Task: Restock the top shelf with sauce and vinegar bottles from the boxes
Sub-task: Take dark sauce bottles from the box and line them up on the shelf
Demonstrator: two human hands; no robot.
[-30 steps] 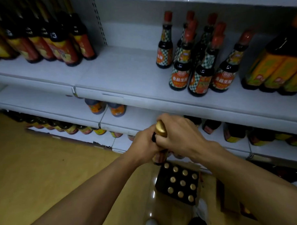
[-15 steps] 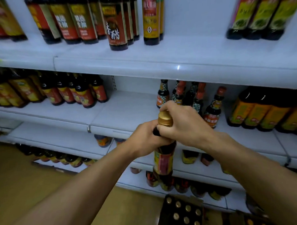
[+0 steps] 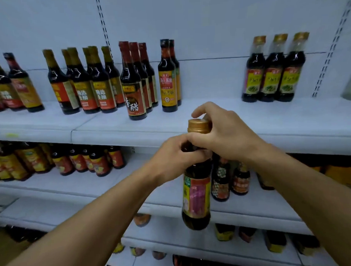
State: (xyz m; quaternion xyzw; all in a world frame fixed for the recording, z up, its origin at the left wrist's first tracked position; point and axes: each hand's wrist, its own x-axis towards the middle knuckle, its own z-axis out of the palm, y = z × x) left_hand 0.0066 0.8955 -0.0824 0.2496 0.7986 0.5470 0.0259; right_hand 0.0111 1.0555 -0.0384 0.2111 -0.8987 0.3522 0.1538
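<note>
Both hands hold one dark bottle (image 3: 195, 195) upright in the air, in front of the shelving; the left hand (image 3: 175, 158) curls round its neck, the right hand (image 3: 222, 137) wraps the neck just under the gold cap (image 3: 198, 126), forefinger lifted; behind it runs the top shelf (image 3: 220, 129), bare in the middle; standing bottles (image 3: 93, 82) fill its left part, and three green-labelled bottles (image 3: 272, 69) stand to the right.

Shop aisle (stocked sauce bottles (image 3: 131, 82), white shelves (image 3: 269, 117))
</note>
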